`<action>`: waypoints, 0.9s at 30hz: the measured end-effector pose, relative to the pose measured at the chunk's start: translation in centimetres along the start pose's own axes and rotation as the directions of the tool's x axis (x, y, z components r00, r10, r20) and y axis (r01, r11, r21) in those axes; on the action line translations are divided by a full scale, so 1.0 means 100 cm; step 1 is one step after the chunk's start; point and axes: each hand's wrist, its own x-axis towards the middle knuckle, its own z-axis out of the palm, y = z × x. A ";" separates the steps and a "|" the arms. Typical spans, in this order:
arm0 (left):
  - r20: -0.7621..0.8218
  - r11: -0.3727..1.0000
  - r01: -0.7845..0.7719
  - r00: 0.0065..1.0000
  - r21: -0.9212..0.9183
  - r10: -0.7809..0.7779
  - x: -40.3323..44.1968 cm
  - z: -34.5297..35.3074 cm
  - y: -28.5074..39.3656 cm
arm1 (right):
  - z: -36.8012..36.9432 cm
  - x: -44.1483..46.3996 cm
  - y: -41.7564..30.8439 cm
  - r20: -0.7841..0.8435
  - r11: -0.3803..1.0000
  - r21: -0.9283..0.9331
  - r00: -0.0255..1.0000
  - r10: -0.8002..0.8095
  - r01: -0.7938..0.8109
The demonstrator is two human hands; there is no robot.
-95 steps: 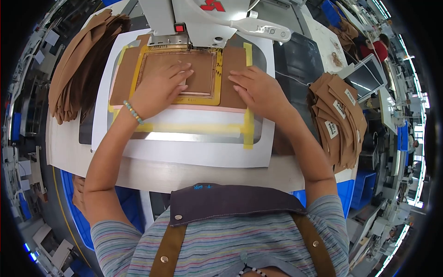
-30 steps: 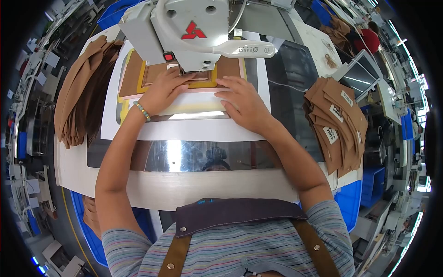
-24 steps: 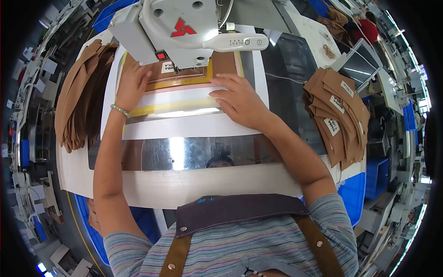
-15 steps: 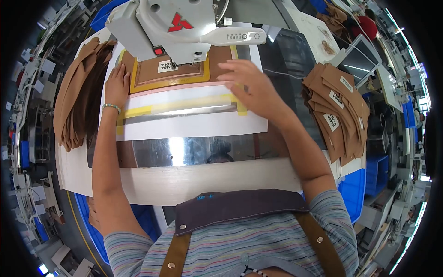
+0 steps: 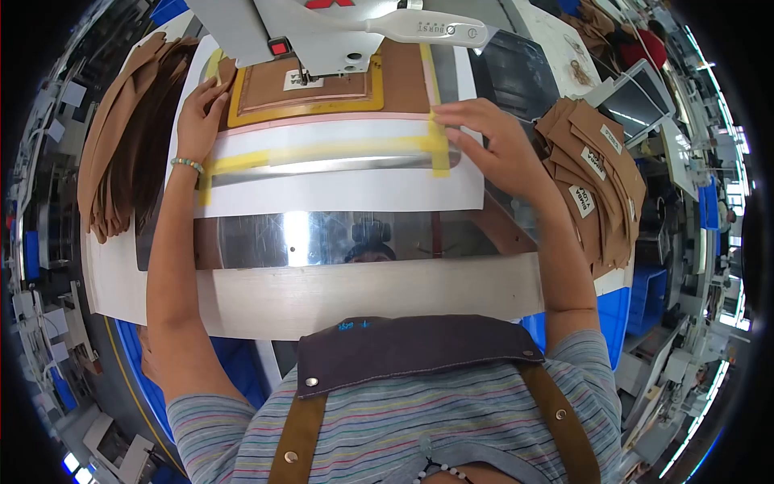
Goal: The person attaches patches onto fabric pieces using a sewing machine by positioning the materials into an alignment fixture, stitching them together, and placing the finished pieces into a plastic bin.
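A flat brown fabric panel (image 5: 407, 85) lies under the sewing machine head (image 5: 322, 36), framed in part by a yellow-edged rectangular template (image 5: 314, 110). A white label (image 5: 295, 80) shows on the brown material, below the needle area. At the panel's left edge, my left hand (image 5: 199, 121) has its fingers bent and closed on the brown material. My right hand (image 5: 496, 145) is open, fingers stretched leftward to the yellow tape (image 5: 439, 149) at the right side of the white sheet (image 5: 347, 198). Whether its fingertips touch the tape is hard to tell.
Brown pieces hang in a thick stack (image 5: 121, 137) on the left. More labelled brown pieces (image 5: 592, 181) are piled on the right, with a tilted screen (image 5: 637, 101) behind. A shiny metal plate (image 5: 266, 242) lies along the front; blue bins (image 5: 609, 323) stand below the table.
My right hand has moved right, off the brown panel to the taped edge. My left fingers have bent at the panel's left edge. The whole view has shifted, with the machine higher in it.
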 end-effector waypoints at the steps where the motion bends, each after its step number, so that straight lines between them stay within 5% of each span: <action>1: 0.012 0.979 0.103 0.995 -0.175 -0.103 0.000 0.003 0.005 | 0.009 0.009 -0.004 0.038 1.000 0.022 0.999 -0.001 0.000; 2: -0.068 0.976 0.082 0.993 -0.202 -0.097 0.000 0.010 0.010 | 0.019 0.018 -0.008 0.105 0.999 0.012 0.994 -0.037 0.035; 5: -0.041 0.979 -0.087 0.995 0.184 0.096 0.004 0.018 0.031 | 0.047 0.035 -0.019 0.180 0.991 -0.067 0.979 -0.099 0.112; 8: 0.055 0.951 -0.223 0.975 0.215 0.216 0.006 0.030 0.038 | 0.059 0.040 -0.024 0.211 0.980 -0.123 0.969 -0.131 0.159; 11: 0.158 0.983 -0.173 0.971 -0.067 0.181 0.008 0.036 0.043 | 0.054 0.036 -0.020 0.194 0.965 -0.168 0.967 -0.167 0.200; 13: 0.393 0.909 0.139 0.919 -0.394 0.030 0.007 0.023 0.076 | 0.049 0.029 -0.016 0.171 0.960 -0.191 0.970 -0.174 0.206; 15: 0.433 0.854 0.209 0.901 -0.476 0.021 0.005 0.027 0.087 | 0.045 0.017 -0.016 0.157 0.952 -0.233 0.974 -0.164 0.198; 16: 0.313 0.904 0.116 0.949 -0.411 0.021 0.002 0.034 0.092 | 0.044 0.012 -0.018 0.140 0.938 -0.274 0.974 -0.180 0.213; 18: 0.398 0.958 0.035 0.913 -0.284 0.085 0.010 0.038 0.107 | 0.043 0.000 -0.022 0.108 0.903 -0.356 0.971 -0.215 0.239; 20: 0.305 0.985 -0.064 0.946 -0.161 0.112 0.012 0.065 0.096 | 0.044 -0.009 -0.020 0.077 0.890 -0.399 0.975 -0.209 0.222; 23: -0.068 0.946 -0.296 0.955 -0.130 0.290 0.002 0.089 0.095 | 0.043 -0.018 -0.011 0.037 0.871 -0.450 0.978 -0.204 0.199; 27: 0.044 0.959 0.082 0.996 -0.270 -0.073 0.001 0.072 0.113 | 0.048 -0.022 -0.004 0.006 0.913 -0.367 0.981 -0.192 0.181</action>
